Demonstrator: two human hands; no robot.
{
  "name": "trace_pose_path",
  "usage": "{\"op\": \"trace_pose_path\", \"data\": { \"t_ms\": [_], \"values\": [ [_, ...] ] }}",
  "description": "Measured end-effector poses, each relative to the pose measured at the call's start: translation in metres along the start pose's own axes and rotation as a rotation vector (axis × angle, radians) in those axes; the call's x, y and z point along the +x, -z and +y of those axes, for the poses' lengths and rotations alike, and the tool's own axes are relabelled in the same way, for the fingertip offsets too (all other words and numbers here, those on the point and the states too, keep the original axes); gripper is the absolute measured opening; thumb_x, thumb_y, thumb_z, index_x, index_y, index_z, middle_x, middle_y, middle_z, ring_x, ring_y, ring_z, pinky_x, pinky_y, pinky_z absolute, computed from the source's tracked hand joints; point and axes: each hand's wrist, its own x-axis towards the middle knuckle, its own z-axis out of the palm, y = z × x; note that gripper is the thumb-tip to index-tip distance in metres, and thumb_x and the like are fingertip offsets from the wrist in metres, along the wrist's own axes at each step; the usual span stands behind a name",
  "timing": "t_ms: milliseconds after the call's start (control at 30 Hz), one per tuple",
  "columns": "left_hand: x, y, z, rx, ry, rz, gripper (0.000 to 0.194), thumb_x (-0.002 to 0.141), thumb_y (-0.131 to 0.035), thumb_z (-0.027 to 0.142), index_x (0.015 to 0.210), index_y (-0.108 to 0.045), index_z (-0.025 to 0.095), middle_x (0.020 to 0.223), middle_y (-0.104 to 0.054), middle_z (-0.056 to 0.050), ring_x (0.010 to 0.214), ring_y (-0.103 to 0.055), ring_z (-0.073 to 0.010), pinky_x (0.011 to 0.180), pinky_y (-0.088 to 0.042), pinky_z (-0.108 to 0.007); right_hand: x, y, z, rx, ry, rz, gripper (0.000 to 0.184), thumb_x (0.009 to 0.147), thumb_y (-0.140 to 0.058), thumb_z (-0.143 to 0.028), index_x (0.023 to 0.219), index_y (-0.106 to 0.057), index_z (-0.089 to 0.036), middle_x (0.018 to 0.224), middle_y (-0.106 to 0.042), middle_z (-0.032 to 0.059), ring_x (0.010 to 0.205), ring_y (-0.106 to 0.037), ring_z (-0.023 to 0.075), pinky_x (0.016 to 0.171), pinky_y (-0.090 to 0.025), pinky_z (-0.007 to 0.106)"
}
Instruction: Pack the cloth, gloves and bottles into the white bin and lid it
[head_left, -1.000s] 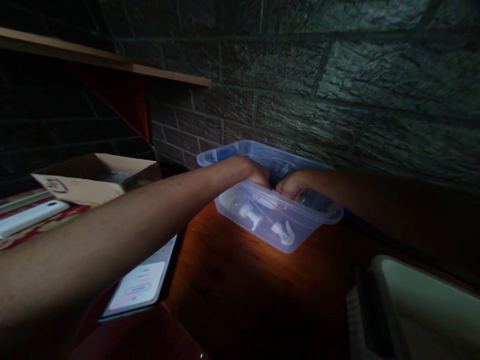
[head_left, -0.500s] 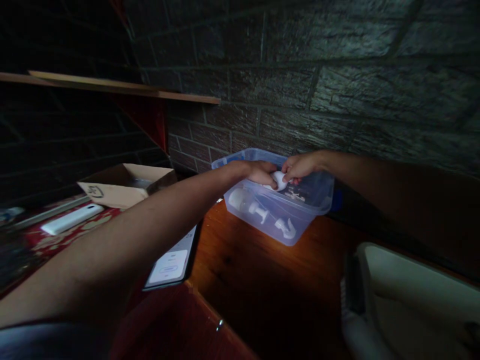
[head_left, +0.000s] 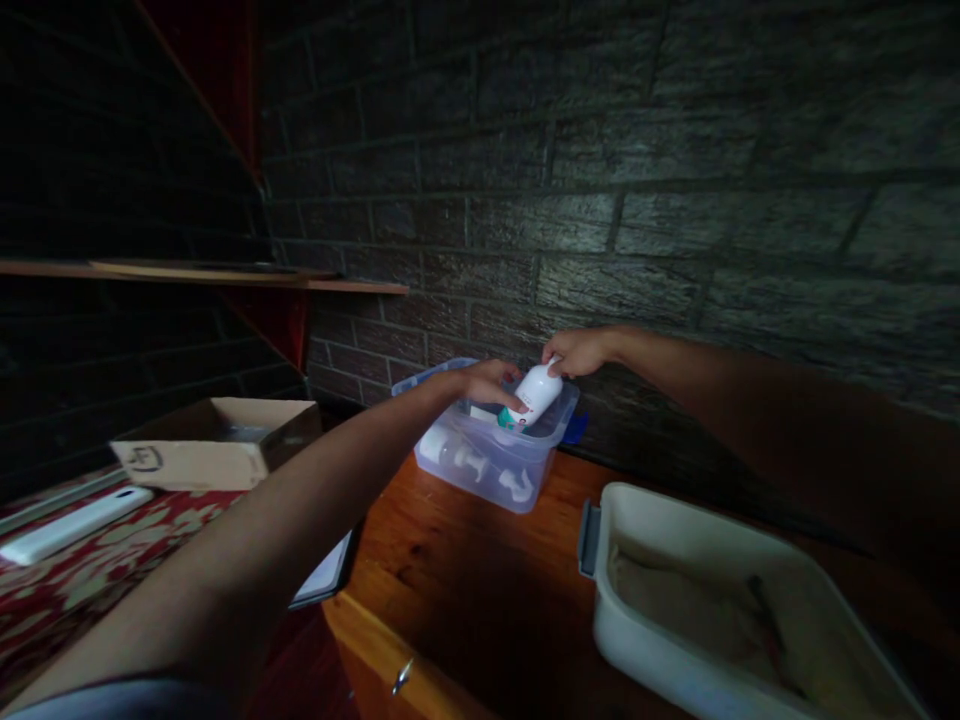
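Note:
A clear plastic bin point(head_left: 487, 470) stands on the wooden table against the brick wall. Several white pump bottles point(head_left: 469, 460) lie inside it. Both my hands hold one white bottle point(head_left: 534, 393) tilted just above the bin's rim. My left hand point(head_left: 489, 384) grips the bottle's lower end, fingers curled round it. My right hand point(head_left: 576, 352) pinches its upper end from above.
A white tub point(head_left: 675, 640) sits on the table at the near right. A cardboard box point(head_left: 217, 445) and a flat white object point(head_left: 71, 523) rest at the left on a patterned cloth. A tablet point(head_left: 326, 575) lies under my left forearm. A wooden shelf point(head_left: 225, 275) juts from the wall.
Both hands rose out of the bin with the white bottle between them. The camera view pulled back and swung right, bringing the white tub into view.

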Motion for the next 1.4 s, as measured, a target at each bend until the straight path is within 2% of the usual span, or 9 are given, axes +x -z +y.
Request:
{"op": "trace_pose_path", "data": {
  "t_ms": [133,400,633,767,933,1033,1133,1233,1400],
  "values": [
    [-0.002,0.006,0.034,-0.095,-0.134,0.034,0.076,0.058,-0.088,0.048,0.125,-0.069,0.015,0.117,-0.075,-0.01,0.104,-0.069,-0.0292,0.085,-0.052,-0.032,-0.047,0.036,0.002,-0.022,0.009,0.1,0.037,0.09,-0.063,-0.012,0.127,-0.07,-0.01,0.11,-0.077,0.0128,0.085,-0.068,0.0201,0.066,-0.046,0.024],
    [-0.002,0.002,0.113,-0.285,-0.326,0.257,0.053,0.062,-0.086,0.041,0.102,-0.065,0.013,0.088,-0.07,-0.003,0.077,-0.064,-0.0196,0.069,-0.05,-0.029,-0.136,0.103,-0.009,-0.032,-0.015,0.268,0.022,0.086,-0.069,-0.012,0.106,-0.077,-0.014,0.084,-0.076,0.0073,0.074,-0.067,0.02,0.065,-0.048,0.029],
    [-0.006,-0.006,0.186,-0.432,-0.397,0.419,0.044,0.065,-0.085,0.037,0.095,-0.063,0.016,0.083,-0.066,-0.001,0.071,-0.06,-0.0165,0.064,-0.047,-0.026,-0.198,0.127,0.005,0.184,-0.026,0.507,0.017,0.085,-0.074,-0.015,0.101,-0.077,-0.014,0.077,-0.072,0.0069,0.07,-0.066,0.021,0.069,-0.052,0.036],
    [-0.006,-0.027,0.224,-0.52,-0.404,0.514,0.042,0.07,-0.084,0.042,0.094,-0.06,0.017,0.083,-0.065,-0.001,0.073,-0.06,-0.0164,0.065,-0.047,-0.026,-0.214,0.103,0.015,0.47,0.01,0.779,0.029,0.088,-0.071,-0.019,0.116,-0.072,-0.011,0.095,-0.076,0.0124,0.084,-0.07,0.024,0.078,-0.056,0.038],
    [-0.013,-0.066,0.267,-0.899,-0.469,0.491,0.044,0.076,-0.083,0.043,0.105,-0.064,0.015,0.096,-0.07,-0.004,0.083,-0.064,-0.0176,0.075,-0.05,-0.027,-0.24,0.024,0.022,0.733,0.072,1.064,0.053,0.097,-0.061,-0.034,0.143,-0.054,-0.009,0.12,-0.072,0.0142,0.107,-0.069,0.0235,0.092,-0.055,0.034],
    [-0.02,-0.084,0.287,-1.102,-0.49,0.432,0.046,0.082,-0.078,0.046,0.113,-0.065,0.014,0.105,-0.072,-0.006,0.09,-0.066,-0.0182,0.081,-0.051,-0.027,-0.268,-0.025,0.022,0.854,0.038,1.048,0.063,0.1,-0.055,-0.044,0.153,-0.043,-0.012,0.13,-0.069,0.0129,0.114,-0.067,0.023,0.094,-0.054,0.033],
    [-0.024,-0.096,0.299,-1.225,-0.44,0.401,0.046,0.086,-0.075,0.052,0.112,-0.065,0.015,0.098,-0.07,-0.005,0.085,-0.066,-0.0169,0.076,-0.052,-0.025,-0.292,-0.058,0.015,0.936,-0.036,0.948,0.068,0.097,-0.058,-0.053,0.156,-0.039,-0.023,0.142,-0.062,0.0095,0.117,-0.065,0.0225,0.093,-0.055,0.032],
    [-0.022,-0.103,0.307,-1.327,-0.406,0.365,0.049,0.089,-0.07,0.055,0.116,-0.064,0.015,0.098,-0.07,-0.006,0.087,-0.068,-0.0189,0.077,-0.054,-0.028,-0.3,-0.073,0.006,0.852,-0.013,0.932,0.059,0.096,-0.061,-0.054,0.147,-0.049,-0.027,0.132,-0.067,0.005,0.113,-0.064,0.0221,0.094,-0.053,0.033],
    [-0.017,-0.112,0.309,-1.315,-0.414,0.351,0.05,0.097,-0.055,0.059,0.126,-0.061,0.018,0.117,-0.07,-0.008,0.113,-0.066,-0.0256,0.101,-0.053,-0.038,-0.286,-0.083,-0.001,0.913,-0.105,1.124,0.047,0.096,-0.058,-0.058,0.129,-0.058,-0.024,0.106,-0.071,0.0031,0.092,-0.066,0.02,0.08,-0.053,0.03]
  ]
}}
